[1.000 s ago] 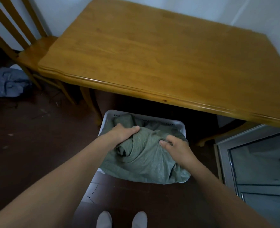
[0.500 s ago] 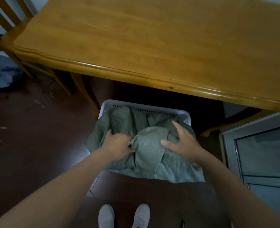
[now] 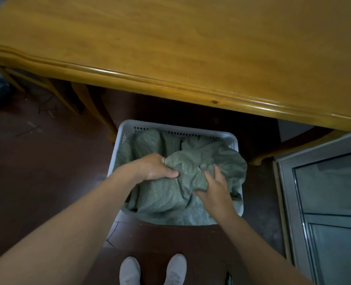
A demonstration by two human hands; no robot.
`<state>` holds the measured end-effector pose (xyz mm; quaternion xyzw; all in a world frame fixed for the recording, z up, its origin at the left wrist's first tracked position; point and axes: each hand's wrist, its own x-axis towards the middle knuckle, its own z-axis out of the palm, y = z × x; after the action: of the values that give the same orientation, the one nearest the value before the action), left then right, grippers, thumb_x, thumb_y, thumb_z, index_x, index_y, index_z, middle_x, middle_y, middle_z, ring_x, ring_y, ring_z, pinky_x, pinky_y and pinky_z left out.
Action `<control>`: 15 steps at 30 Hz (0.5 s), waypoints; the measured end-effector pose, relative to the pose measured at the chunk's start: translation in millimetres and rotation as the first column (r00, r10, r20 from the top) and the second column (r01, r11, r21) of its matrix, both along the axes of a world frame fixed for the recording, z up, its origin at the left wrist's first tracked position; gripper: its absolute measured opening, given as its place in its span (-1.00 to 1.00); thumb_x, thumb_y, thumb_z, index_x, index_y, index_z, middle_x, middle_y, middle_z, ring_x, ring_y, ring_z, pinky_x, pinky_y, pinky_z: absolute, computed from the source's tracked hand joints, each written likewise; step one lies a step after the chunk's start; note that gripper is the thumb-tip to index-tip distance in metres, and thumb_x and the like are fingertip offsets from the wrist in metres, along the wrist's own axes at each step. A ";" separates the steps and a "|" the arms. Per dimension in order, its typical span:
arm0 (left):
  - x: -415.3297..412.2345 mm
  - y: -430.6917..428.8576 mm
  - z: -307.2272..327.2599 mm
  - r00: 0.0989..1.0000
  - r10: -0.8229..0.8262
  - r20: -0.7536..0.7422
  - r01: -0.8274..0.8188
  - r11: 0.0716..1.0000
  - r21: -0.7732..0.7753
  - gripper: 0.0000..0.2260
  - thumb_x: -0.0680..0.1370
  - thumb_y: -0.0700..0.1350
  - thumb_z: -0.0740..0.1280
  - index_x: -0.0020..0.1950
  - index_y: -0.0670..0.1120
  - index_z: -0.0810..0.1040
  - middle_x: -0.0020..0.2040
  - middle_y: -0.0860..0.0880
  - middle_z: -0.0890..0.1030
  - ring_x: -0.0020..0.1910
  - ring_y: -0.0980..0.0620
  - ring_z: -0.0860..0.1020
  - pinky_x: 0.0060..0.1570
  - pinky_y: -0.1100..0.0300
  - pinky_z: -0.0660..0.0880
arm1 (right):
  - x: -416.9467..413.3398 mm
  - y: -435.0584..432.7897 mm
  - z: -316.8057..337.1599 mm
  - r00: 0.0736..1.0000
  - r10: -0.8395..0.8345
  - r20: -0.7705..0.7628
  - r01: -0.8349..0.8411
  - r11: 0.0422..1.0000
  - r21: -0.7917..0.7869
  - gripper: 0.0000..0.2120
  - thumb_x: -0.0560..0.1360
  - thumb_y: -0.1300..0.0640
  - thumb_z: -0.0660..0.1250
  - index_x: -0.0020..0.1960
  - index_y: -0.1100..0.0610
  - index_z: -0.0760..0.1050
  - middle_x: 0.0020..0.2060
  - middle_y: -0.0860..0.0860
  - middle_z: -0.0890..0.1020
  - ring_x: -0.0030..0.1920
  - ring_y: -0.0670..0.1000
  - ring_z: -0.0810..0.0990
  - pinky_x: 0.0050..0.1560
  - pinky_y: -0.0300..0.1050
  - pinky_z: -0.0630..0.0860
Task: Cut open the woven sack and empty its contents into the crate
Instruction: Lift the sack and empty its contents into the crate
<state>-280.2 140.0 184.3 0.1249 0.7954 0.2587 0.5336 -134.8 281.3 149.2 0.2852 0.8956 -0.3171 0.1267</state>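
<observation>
both hands are gripping the woven sack [image 3: 166, 196]: the left hand [image 3: 154, 166] is closing its grip on a bunched fold at the sack's upper middle, thumb pressing along the near side of the fold and fingers curling over the far side, while the right hand [image 3: 214, 188] is clamping its grip on the crumpled fabric just to the right, fingers digging down into the cloth. the two hands are sitting near each other with a ridge of gathered fabric standing between them. the sack, a dull green woven material, is lying crumpled inside the white crate [image 3: 127, 128], filling most of it and spilling over the near rim and the right rim, hiding the near edge. what is lying underneath the sack cannot be told, since the fabric is covering the inside of the crate. the crate, with slotted walls showing at its far side, is sitting on the dark floor [image 3: 36, 182], with its far end reaching towards the near edge of the wooden table [image 3: 170, 48]. the person's two pale shoes [image 3: 153, 270] are pointing towards the crate from the bottom of the view. a metal-framed glass panel [image 3: 324, 202] is standing to the right of the crate, well apart from the hands
</observation>
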 end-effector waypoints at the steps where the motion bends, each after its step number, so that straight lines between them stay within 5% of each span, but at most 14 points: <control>1: 1.9 -1.3 -4.0 0.992 -0.071 -0.104 0.063 0.995 -0.076 -0.61 0.37 0.26 0.39 0.07 0.05 0.56 0.15 -0.01 0.57 0.22 -0.07 0.50 0.33 -0.07 0.33 | -3.7 1.4 -6.9 0.996 -0.087 -0.030 0.085 0.994 -0.074 -0.63 0.48 0.06 0.35 0.28 0.00 0.47 0.36 0.05 0.41 0.38 0.12 0.36 0.31 0.05 0.40; 3: 12.0 -9.1 -10.6 0.935 -0.222 -0.276 0.154 0.957 -0.248 -0.27 0.27 0.40 0.34 0.36 0.11 0.34 0.40 -0.01 0.36 0.44 -0.12 0.26 0.40 -0.25 0.12 | -6.8 1.1 -9.0 0.960 -0.279 -0.025 0.266 0.936 -0.231 -0.86 0.50 0.14 0.27 0.02 0.08 0.57 0.01 0.03 0.63 0.07 0.08 0.58 0.03 -0.05 0.52; 5: 21.8 -22.4 -18.9 0.904 -0.253 -0.345 0.147 0.941 -0.306 -0.02 0.21 0.42 0.37 0.50 0.21 -0.01 0.54 0.01 0.05 0.53 -0.13 -0.01 0.39 -0.34 -0.01 | -5.8 1.8 -6.4 0.919 -0.392 0.031 0.378 0.860 -0.344 -0.88 0.51 0.18 0.25 -0.05 0.07 0.56 -0.11 0.01 0.64 -0.07 0.03 0.59 -0.18 -0.19 0.49; 8: 26.9 -44.7 -31.1 0.950 -0.181 -0.254 0.095 0.943 -0.318 0.07 0.20 0.40 0.42 0.51 0.22 -0.14 0.56 0.00 -0.16 0.53 -0.18 -0.19 0.39 -0.34 0.00 | -3.9 5.1 -8.2 0.850 -0.510 0.131 0.501 0.709 -0.496 -0.91 0.48 0.13 0.33 -0.06 0.00 0.59 -0.08 0.04 0.67 -0.06 0.05 0.64 -0.04 -0.04 0.61; 11: 28.4 -51.8 -36.5 0.978 0.202 -0.052 -0.207 0.970 -0.130 -0.07 0.24 0.23 0.52 0.49 0.13 0.12 0.52 -0.11 0.12 0.48 -0.20 0.13 0.42 -0.18 0.18 | -10.2 5.1 1.0 0.775 -0.595 0.215 0.581 0.534 -0.615 -0.87 0.47 0.18 0.40 0.01 0.09 0.60 -0.11 0.12 0.68 -0.08 0.12 0.67 0.01 0.04 0.61; 13: 32.9 -46.7 -28.8 0.807 0.561 0.185 -0.583 0.806 0.098 -0.44 0.32 -0.02 0.55 0.23 0.10 0.37 0.33 -0.12 0.45 0.23 -0.10 0.47 0.28 -0.10 0.41 | -17.4 6.2 16.7 0.723 -0.647 0.240 0.584 0.389 -0.712 -0.82 0.46 0.24 0.41 0.07 0.21 0.58 -0.11 0.19 0.68 -0.09 0.19 0.67 -0.07 0.05 0.61; 15: 29.8 -39.5 -16.1 0.678 0.653 0.337 -0.732 0.644 0.224 -0.60 0.39 -0.17 0.50 0.13 0.07 0.43 0.20 -0.13 0.57 0.09 -0.07 0.58 0.17 -0.07 0.50 | -24.5 9.1 34.3 0.691 -0.695 0.197 0.521 0.289 -0.803 -0.79 0.47 0.30 0.38 0.11 0.26 0.56 -0.07 0.25 0.66 -0.10 0.21 0.67 -0.14 0.05 0.62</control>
<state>-250.4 100.5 168.2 -0.1307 0.6585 0.5898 0.4488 -159.2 290.4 183.5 0.4807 0.4720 -0.7386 0.0254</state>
